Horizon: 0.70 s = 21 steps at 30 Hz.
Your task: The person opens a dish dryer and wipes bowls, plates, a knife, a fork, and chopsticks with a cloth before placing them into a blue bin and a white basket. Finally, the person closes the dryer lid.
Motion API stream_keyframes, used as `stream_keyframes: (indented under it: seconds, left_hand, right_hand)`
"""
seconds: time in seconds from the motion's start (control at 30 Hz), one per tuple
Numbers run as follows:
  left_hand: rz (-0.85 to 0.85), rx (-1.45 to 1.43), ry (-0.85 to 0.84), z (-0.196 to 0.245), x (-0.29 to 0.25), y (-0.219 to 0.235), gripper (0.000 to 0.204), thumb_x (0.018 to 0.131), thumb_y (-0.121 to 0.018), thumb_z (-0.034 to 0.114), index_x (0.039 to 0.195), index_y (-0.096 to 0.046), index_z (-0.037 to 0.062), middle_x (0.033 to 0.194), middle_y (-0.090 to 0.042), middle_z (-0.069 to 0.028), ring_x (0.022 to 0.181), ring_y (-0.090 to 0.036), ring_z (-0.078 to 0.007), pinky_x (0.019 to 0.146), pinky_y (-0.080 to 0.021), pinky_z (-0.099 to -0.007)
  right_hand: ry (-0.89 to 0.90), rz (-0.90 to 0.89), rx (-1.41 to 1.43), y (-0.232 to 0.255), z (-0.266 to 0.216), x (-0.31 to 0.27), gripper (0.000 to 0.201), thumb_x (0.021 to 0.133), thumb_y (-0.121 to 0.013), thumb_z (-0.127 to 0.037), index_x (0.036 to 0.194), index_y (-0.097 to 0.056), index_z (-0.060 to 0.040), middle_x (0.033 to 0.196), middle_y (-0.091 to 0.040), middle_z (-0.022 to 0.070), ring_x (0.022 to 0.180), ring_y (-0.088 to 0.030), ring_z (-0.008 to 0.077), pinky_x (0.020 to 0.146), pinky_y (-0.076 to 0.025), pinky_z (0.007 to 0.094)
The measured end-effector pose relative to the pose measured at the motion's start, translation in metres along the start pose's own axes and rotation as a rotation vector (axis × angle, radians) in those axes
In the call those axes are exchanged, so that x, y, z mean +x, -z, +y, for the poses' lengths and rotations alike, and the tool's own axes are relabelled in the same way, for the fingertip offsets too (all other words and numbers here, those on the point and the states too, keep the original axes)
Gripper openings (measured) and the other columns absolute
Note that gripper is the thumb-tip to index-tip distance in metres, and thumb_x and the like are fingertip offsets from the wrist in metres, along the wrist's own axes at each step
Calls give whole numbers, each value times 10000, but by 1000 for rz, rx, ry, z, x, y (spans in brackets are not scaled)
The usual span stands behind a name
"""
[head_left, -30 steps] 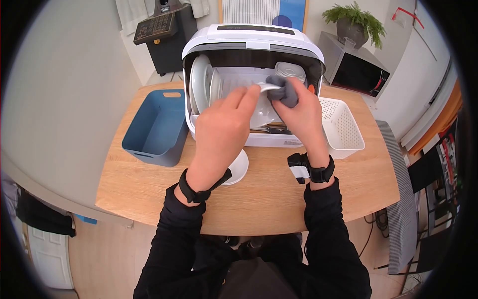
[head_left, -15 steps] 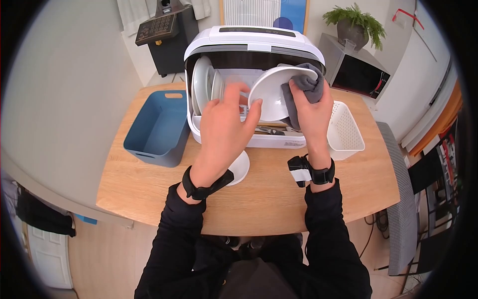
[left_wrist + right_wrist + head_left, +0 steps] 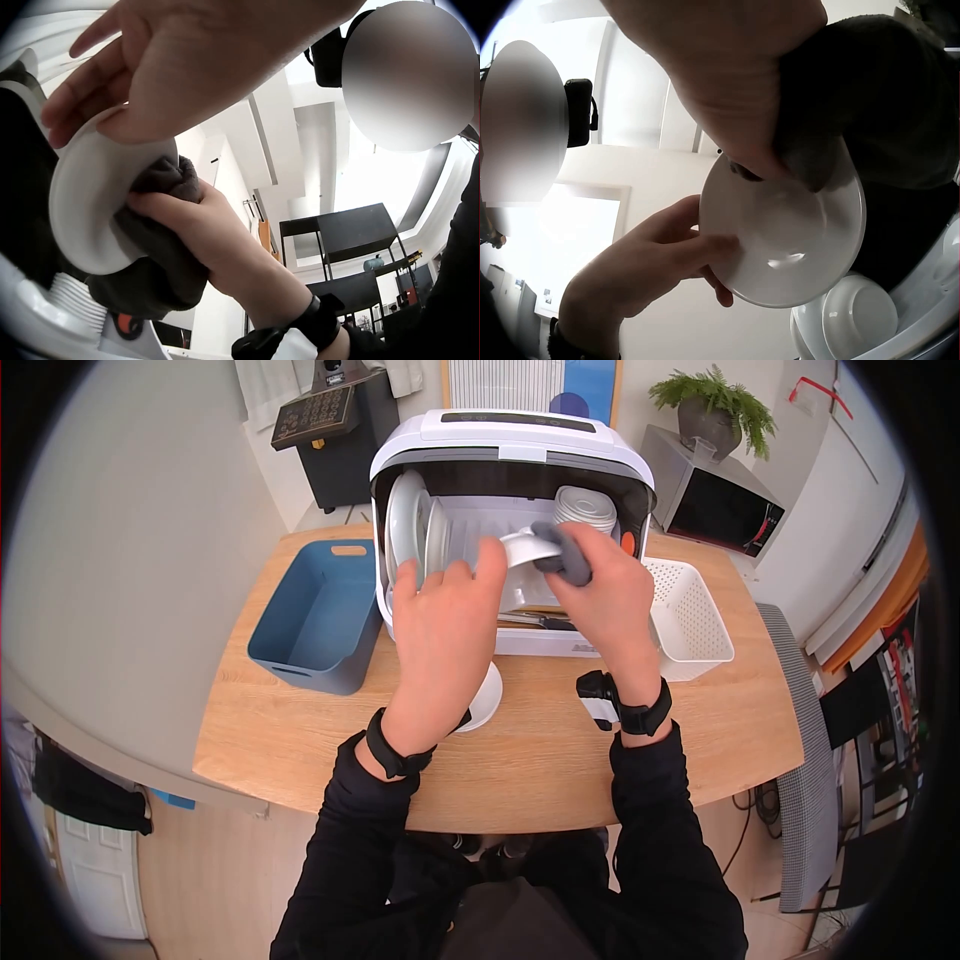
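Observation:
A white bowl is held up in front of an open white dish cabinet, tilted so its rim faces the person in the head view. My left hand pinches the bowl's rim, with the thumb on the inner face in the right wrist view. A dark grey cloth is bunched in my right hand, which grips the opposite rim through it. Much of the bowl is hidden behind both hands in the head view; the left wrist view shows its round bowl face beside the cloth.
White plates stand upright inside the cabinet, and stacked white dishes sit at its right. A blue bin flanks it on the left, a white perforated basket on the right. Another white dish lies on the wooden table.
The bowl turned to face the person half a second ago, then tipped back toward its earlier edge-on pose. My left fingers shifted along the rim; my right hand kept the cloth and moved slightly left.

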<state>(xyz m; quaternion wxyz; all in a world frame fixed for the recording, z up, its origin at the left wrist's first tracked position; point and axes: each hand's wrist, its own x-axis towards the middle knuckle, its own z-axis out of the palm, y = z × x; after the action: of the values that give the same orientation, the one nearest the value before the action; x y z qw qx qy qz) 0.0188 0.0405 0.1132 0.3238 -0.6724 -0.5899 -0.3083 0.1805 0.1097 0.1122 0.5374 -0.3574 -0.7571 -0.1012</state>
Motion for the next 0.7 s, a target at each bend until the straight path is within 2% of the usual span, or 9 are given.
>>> stream_keyframes:
  seconds: [0.1, 0.13, 0.2, 0.3, 0.37, 0.47, 0.6, 0.67, 0.7]
  left_hand:
    - [-51, 53, -25, -2, -1, 2, 246, 860, -609, 50, 1098, -578, 104, 657, -597, -28, 650, -627, -234, 887, -482, -445]
    - [3, 31, -23, -3, -1, 0, 248, 860, -624, 65, 1102, -583, 106, 666, -605, -28, 654, -630, -228, 885, -477, -444]
    - [111, -10, -21, -5, 1, -5, 257, 861, -655, 96, 1110, -593, 112, 685, -621, -26, 663, -635, -216, 882, -469, -440]
    - [325, -347, 68, -3, 10, -7, 309, 860, -690, 127, 1149, -584, 106, 715, -646, -50, 674, -642, -207, 851, -472, -429]
    - [203, -466, 93, 0, 9, -6, 330, 866, -687, 121, 1169, -559, 90, 722, -652, -75, 674, -646, -223, 786, -485, -428]
    - [84, -539, 138, 8, 4, -13, 345, 878, -660, 102, 1191, -520, 66, 712, -647, -107, 664, -643, -269, 679, -488, -429]
    - [22, -486, 140, 5, 5, -9, 324, 896, -608, 67, 1197, -488, 67, 693, -631, -135, 641, -620, -338, 580, -468, -450]
    - [-17, -360, 72, -1, 3, -7, 296, 895, -597, 57, 1176, -504, 76, 682, -620, -135, 646, -618, -335, 609, -470, -429]
    - [-36, -298, 39, -4, 2, -7, 283, 895, -592, 52, 1165, -512, 81, 676, -615, -135, 649, -617, -334, 624, -471, -419]
  right_hand:
    - [41, -50, -20, 0, -11, -2, 359, 684, -784, -159, 1028, -680, -167, 912, -709, 30, 765, -683, 271, 620, -523, 347]
    - [50, -56, -25, 0, -13, -2, 363, 686, -780, -157, 1036, -682, -169, 925, -711, 31, 773, -684, 275, 626, -525, 347]
    - [-82, -17, 20, 1, -13, -2, 362, 716, -771, -156, 1067, -681, -147, 962, -714, 54, 812, -685, 279, 670, -529, 329]
    - [-277, 65, 262, 1, 2, 4, 344, 776, -751, -152, 1106, -672, -94, 1005, -714, 91, 875, -686, 257, 754, -524, 302]
    - [-428, 138, 536, 3, 5, 8, 322, 842, -732, -146, 1127, -650, -20, 1012, -704, 118, 932, -664, 195, 838, -502, 293]
    - [-451, 196, 622, 3, 3, 9, 324, 848, -733, -136, 1128, -640, -2, 1012, -697, 103, 943, -649, 172, 846, -502, 309]
    - [-331, 101, 444, 4, 5, 7, 349, 801, -744, -115, 1132, -650, -62, 1022, -706, 101, 900, -684, 220, 801, -521, 304]
    - [-257, 3, 245, 7, 4, 3, 365, 773, -748, -111, 1127, -659, -104, 1031, -708, 92, 880, -698, 252, 769, -533, 303]
    - [-158, 27, 134, 6, 1, 1, 404, 714, -763, -113, 1104, -670, -161, 1023, -704, 59, 843, -692, 279, 702, -543, 321]
